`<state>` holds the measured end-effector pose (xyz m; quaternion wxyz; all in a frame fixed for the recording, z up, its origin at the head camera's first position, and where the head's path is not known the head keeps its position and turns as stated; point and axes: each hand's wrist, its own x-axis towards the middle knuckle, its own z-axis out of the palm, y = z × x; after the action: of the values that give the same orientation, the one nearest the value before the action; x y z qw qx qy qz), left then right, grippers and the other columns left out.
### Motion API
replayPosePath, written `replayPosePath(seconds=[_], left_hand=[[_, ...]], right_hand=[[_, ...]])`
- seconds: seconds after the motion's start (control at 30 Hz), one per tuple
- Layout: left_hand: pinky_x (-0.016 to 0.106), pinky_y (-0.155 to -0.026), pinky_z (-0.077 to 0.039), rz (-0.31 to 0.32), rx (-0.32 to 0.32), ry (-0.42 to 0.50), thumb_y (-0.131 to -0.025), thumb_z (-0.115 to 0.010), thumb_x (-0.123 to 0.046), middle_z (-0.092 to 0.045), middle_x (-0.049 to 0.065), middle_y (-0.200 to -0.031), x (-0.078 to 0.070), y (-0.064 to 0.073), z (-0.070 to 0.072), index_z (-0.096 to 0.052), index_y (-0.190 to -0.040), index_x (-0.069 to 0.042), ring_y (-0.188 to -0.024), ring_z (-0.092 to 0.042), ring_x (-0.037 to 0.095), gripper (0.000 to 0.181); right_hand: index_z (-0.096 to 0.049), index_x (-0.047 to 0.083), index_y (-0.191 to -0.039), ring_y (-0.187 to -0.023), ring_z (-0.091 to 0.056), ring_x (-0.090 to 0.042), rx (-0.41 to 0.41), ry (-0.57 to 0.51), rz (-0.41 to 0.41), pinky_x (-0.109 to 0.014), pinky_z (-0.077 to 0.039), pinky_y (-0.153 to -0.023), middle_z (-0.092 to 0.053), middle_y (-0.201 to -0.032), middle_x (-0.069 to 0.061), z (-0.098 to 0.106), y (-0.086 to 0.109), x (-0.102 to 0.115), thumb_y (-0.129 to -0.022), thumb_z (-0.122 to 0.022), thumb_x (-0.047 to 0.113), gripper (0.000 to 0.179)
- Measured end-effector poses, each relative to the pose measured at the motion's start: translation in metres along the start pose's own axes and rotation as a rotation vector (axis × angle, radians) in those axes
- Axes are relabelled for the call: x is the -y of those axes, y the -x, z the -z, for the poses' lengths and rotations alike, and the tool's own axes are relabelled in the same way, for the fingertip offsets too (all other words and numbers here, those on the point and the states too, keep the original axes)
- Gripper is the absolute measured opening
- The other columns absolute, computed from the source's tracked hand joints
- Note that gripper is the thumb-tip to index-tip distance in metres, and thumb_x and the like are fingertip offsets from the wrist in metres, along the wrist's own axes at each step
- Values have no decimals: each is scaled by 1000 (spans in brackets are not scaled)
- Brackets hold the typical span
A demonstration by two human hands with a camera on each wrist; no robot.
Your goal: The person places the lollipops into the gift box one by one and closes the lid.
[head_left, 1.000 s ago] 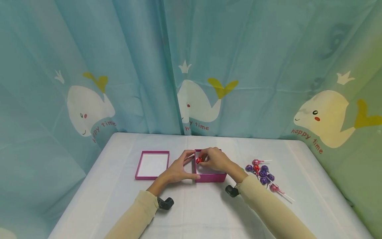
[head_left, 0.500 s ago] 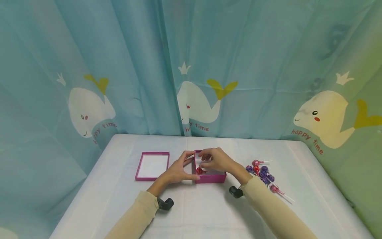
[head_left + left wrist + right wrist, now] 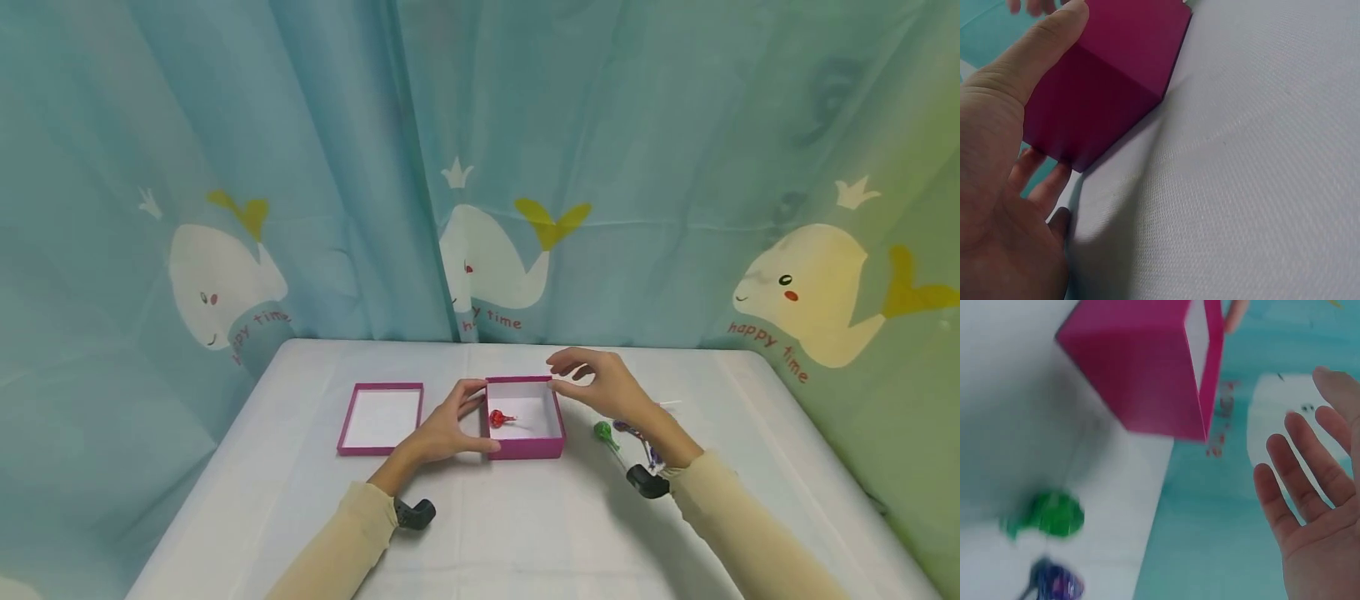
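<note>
Behind my table, the curtain point(image 3: 637, 167) reads "happy time" in red under each whale point(image 3: 813, 292).

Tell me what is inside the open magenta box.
One red lollipop lies on the white floor of the magenta box, near its left wall. The near wall hides the strip of floor right behind it.

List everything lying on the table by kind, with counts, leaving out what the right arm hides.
magenta box: 1
magenta lid: 1
red lollipop, inside the box: 1
green lollipop: 1
purple lollipop: 1 plainly seen
Total: 5
</note>
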<state>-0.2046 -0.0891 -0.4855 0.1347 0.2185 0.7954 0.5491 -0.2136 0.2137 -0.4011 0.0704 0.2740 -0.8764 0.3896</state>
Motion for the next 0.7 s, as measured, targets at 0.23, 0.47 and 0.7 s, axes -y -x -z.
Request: replayPosePath(seconds=[0.23,0.47,0.7], left_hand=[[47,-122,-29,-5,0,15,-77,-93,-26,-33,6,-165,1,2,2,-32,-156,-15,-150,-36,24,101],[46,-121,-30,-11,6,6,-77,-93,-27,-32,5,-165,2,1,2,-32,-154,-16,-150,-36,24,98],[45,-121,-30,4,3,1,-77,-93,-29,-33,2,-165,2,-1,2,-33,-155,-17,-150,-36,22,100]], right_hand=[[-73,13,-118,-98,-71,-19,-51,41,-58,-46,-61,-84,-75,-110,-4,34,26,-15,-91,-81,23,30],[-72,11,-118,-95,-70,-18,-56,86,-105,-42,-61,-82,-76,-108,-4,43,51,-31,-92,-79,20,28],[-71,15,-122,-88,-69,-12,-29,100,-168,-29,-61,-77,-76,-104,-3,37,71,-47,-91,-81,24,34]])
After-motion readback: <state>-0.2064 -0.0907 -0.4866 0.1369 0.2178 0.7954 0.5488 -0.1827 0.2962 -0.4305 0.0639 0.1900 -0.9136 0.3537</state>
